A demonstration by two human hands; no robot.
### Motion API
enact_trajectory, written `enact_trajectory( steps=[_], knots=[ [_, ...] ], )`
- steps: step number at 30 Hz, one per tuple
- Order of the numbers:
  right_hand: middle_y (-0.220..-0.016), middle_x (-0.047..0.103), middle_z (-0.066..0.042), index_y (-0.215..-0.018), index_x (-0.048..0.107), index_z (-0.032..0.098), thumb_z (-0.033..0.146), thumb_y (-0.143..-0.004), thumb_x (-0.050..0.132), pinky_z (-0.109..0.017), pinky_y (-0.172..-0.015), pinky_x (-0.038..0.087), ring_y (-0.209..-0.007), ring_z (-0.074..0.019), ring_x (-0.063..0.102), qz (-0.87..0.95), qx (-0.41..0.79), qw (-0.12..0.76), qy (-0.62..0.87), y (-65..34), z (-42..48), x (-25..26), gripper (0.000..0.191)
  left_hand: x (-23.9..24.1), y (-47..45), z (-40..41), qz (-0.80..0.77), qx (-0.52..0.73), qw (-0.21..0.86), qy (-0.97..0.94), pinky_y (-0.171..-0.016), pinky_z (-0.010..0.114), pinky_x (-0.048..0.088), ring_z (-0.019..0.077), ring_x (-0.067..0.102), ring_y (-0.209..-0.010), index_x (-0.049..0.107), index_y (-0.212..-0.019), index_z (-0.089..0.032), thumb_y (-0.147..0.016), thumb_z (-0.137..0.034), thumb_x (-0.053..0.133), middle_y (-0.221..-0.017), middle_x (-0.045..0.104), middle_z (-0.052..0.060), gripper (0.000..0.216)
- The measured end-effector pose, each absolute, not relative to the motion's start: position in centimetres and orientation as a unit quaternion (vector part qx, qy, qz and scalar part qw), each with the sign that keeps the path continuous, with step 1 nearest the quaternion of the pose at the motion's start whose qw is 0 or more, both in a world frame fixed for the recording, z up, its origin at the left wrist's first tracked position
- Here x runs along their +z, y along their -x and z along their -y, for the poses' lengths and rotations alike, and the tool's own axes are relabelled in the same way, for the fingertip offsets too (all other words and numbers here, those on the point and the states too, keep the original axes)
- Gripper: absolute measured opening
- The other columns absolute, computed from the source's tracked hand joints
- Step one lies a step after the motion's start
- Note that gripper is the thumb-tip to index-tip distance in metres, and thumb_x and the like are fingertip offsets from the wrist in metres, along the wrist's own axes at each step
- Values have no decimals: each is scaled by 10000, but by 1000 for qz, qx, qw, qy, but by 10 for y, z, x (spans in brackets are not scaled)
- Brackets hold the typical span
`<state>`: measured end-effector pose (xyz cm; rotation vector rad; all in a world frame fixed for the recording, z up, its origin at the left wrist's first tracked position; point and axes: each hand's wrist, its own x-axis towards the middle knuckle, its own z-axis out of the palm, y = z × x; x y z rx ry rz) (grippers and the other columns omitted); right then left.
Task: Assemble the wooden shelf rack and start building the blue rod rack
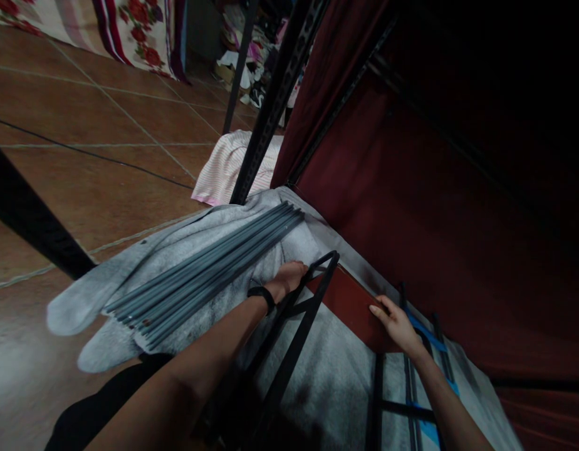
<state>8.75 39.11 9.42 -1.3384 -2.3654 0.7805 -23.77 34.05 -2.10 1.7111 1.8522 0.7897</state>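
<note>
We judge the work partway done: the reddish-brown panel [346, 305] is above the grey blanket [336, 360], beside the black frame [309, 316], but whether it is fastened we cannot tell. Our right hand [396, 324] has a closed grip on its edge; our left hand [288, 280] is by the frame's top, fingers hidden, its grip unclear. The grey rods [207, 272] lie untouched.

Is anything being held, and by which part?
The right hand holds the red-brown board by its far edge; the left hand's hold cannot be told.
</note>
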Motion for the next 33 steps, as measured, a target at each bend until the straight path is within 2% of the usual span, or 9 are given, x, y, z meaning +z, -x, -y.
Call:
enact_trajectory(
  steps=[4,8,11,17,21,24,27,30,33],
  knots=[
    [-892,706,-36,-957,645,242,641,-850,597,-323,-721,543,-826,-239,659,825,279,146,470,-88,-392,95,416,-16,240,-339,-680,270,244,-637,-769,254,481,183,660,-853,718,-924,-164,-837,-108,542,-923,716,60,204],
    [-879,708,-36,-948,658,238,647,-838,606,-320,-705,541,-815,-241,660,825,272,149,472,-88,-392,95,427,-14,234,-340,-684,255,228,-644,-882,283,485,215,667,-962,714,-902,-119,-863,-74,498,-1013,705,135,224],
    [-871,702,-31,-951,654,238,632,-849,602,-317,-710,538,-810,-235,654,826,273,147,470,-87,-391,95,410,-13,230,-339,-681,256,221,-650,-921,300,486,226,660,-1020,712,-962,-132,-903,-104,466,-1057,695,144,255],
    [-850,688,-25,-955,638,237,640,-858,595,-312,-702,535,-802,-228,643,826,285,143,465,-86,-390,95,417,-9,238,-337,-695,250,238,-631,-871,299,501,234,668,-995,713,-1020,-138,-873,-159,533,-1098,700,133,234],
    [-855,693,-31,-956,634,240,655,-854,591,-317,-698,538,-802,-233,646,822,287,144,471,-86,-390,95,430,-6,240,-334,-696,248,247,-628,-858,290,487,232,666,-992,717,-971,-129,-851,-145,542,-1113,699,137,212],
    [-874,697,-36,-967,635,238,645,-850,602,-322,-713,542,-815,-236,651,822,285,152,469,-86,-390,95,425,-4,240,-331,-686,255,259,-631,-829,253,481,197,663,-956,719,-961,-173,-846,-171,563,-1060,723,81,194],
    [-895,697,-37,-982,631,234,620,-860,602,-319,-727,541,-827,-232,652,823,284,153,468,-87,-391,93,406,-3,242,-331,-689,252,265,-625,-790,260,492,203,670,-903,720,-979,-159,-839,-199,576,-982,729,83,205],
    [-888,689,-32,-981,626,232,599,-870,598,-307,-708,531,-816,-224,644,823,282,146,471,-88,-393,92,384,-2,242,-332,-690,246,262,-628,-816,288,502,231,678,-923,723,-938,-123,-835,-190,576,-983,725,125,192],
    [-893,686,-30,-986,625,230,594,-871,600,-305,-704,525,-813,-222,640,822,280,148,473,-89,-393,92,382,-1,241,-331,-681,250,258,-638,-859,272,495,220,675,-979,721,-922,-146,-832,-174,574,-1032,727,118,174]
  ],
)
